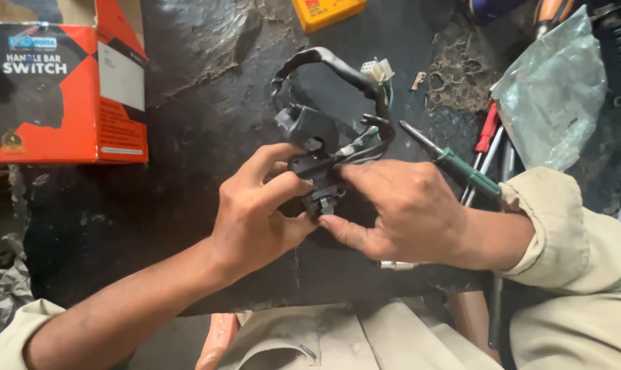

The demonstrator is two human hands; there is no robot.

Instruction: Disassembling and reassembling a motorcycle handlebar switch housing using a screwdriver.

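One switch assembly point(317, 154), one box point(67, 82), two screwdrivers point(461, 168).

Orange-and-black box point(67, 82) upper left; yellow pack point(324, 10), perhaps, top centre.

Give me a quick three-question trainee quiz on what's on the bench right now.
1. True or false: both hands grip the black switch assembly.
2. Which lies just beyond the right hand? A) green-handled screwdriver B) hammer C) pliers
3. What sits at the far left of the dark work surface?

Key: 1 true, the left hand holds it too. 2 A. 3 An orange and black box.
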